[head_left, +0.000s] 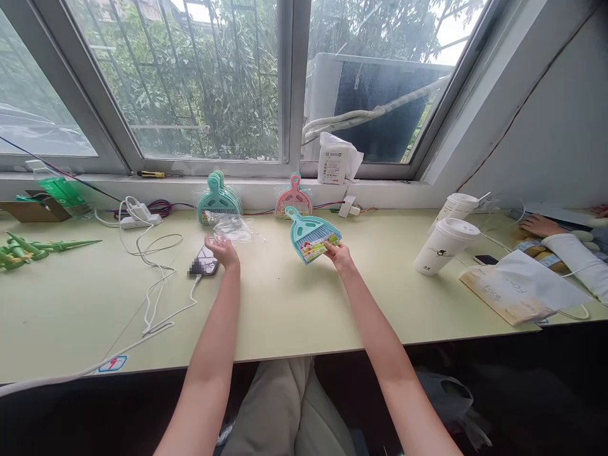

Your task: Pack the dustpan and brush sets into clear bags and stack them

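My right hand (339, 254) grips the lower corner of a small teal dustpan (297, 229), whose handle points away to the upper left. A brush with blue-grey bristles (319, 234) lies in the pan, and a colourful label card (314, 247) covers its front edge. My left hand (225, 252) is raised beside a crumpled clear plastic bag (231, 227), fingers apart; whether they touch the bag is hard to see. Just left of that hand a phone (205, 261) lies on the table, plugged into a white cable.
Against the sill lean stacked teal dustpans (217, 196) and a pink dustpan (295, 195). White cables (151, 297) run from a power strip (141, 220). At right stand two paper cups (439, 250), a paper bag (517, 288) and another person's hand (541, 225).
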Demonstrator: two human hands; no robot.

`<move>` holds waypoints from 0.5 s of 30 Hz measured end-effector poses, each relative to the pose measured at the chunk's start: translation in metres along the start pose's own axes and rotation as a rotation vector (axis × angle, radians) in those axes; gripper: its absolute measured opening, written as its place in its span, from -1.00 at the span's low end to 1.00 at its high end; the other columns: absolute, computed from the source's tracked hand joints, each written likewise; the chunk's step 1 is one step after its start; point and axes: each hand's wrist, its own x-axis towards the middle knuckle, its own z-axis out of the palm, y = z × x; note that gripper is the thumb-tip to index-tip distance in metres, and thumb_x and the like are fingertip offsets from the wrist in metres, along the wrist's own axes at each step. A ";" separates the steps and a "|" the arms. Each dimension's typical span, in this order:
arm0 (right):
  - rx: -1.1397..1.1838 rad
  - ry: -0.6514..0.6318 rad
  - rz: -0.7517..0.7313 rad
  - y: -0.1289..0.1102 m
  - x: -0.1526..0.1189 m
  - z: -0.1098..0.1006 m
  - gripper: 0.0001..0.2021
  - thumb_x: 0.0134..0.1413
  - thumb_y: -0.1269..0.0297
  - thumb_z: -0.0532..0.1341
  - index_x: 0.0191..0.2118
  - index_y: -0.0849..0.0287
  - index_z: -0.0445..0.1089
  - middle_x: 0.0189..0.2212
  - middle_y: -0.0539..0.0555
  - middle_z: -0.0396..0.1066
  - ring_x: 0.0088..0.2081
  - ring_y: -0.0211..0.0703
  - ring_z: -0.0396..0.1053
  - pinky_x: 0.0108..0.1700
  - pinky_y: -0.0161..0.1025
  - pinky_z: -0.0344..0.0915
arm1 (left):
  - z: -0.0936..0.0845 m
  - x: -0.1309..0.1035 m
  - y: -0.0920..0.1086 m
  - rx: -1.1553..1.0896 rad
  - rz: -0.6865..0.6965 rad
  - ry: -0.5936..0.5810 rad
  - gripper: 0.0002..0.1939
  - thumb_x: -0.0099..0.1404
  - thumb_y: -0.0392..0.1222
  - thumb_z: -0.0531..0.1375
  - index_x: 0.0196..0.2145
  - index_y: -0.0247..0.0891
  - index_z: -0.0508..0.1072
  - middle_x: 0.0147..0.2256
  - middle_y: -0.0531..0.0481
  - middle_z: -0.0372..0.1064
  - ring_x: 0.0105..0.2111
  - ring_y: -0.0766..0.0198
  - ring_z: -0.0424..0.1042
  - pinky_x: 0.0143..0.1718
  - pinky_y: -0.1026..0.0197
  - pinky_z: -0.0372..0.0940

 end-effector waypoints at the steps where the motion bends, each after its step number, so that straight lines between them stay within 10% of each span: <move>1: 0.003 0.011 0.008 0.001 0.000 0.000 -0.74 -0.22 0.46 0.43 -0.32 0.22 0.42 -0.33 0.08 0.55 -0.24 -0.10 0.53 -0.12 -0.14 0.52 | -0.003 -0.003 0.005 0.070 0.105 0.062 -0.30 0.25 -0.40 0.02 0.29 -0.35 -0.19 0.23 -0.39 0.01 0.26 0.13 0.05 0.24 0.04 0.02; 4: -0.011 0.017 0.031 0.006 -0.002 0.003 -0.74 -0.22 0.48 0.42 -0.33 0.22 0.42 -0.35 0.08 0.55 -0.26 -0.10 0.53 -0.14 -0.14 0.53 | -0.004 -0.017 0.021 0.250 0.342 0.256 -0.35 0.21 -0.43 0.05 0.25 -0.35 0.01 0.33 -0.34 -0.26 0.35 0.05 -0.26 0.30 -0.08 -0.25; 7: -0.040 -0.008 0.056 0.012 -0.006 0.010 -0.73 -0.22 0.48 0.42 -0.32 0.22 0.40 -0.33 0.08 0.54 -0.30 -0.13 0.53 -0.19 -0.18 0.54 | 0.011 -0.035 0.034 0.195 0.339 0.008 -0.50 0.28 -0.26 0.09 0.18 -0.26 0.19 0.31 -0.23 -0.14 0.34 0.03 -0.22 0.30 -0.08 -0.22; 11: -0.058 -0.090 0.041 0.020 -0.013 0.022 -0.75 -0.16 0.43 0.41 -0.30 0.20 0.40 -0.31 0.07 0.55 -0.30 -0.17 0.53 -0.21 -0.25 0.53 | 0.046 -0.068 0.029 -0.147 -0.294 -0.687 -0.50 0.31 0.11 0.07 0.11 -0.16 0.27 -0.05 -0.18 0.39 -0.01 0.05 0.37 -0.02 0.02 0.29; 15: -0.209 -0.080 0.054 0.021 -0.010 0.021 -0.80 -0.03 0.25 0.36 -0.32 0.21 0.39 -0.44 0.08 0.54 -0.47 -0.20 0.51 -0.42 -0.30 0.50 | 0.063 -0.085 0.006 -0.165 -0.566 -0.864 -0.46 0.13 0.08 0.26 0.02 -0.18 0.34 -0.24 -0.07 0.44 -0.31 0.17 0.45 -0.31 0.18 0.35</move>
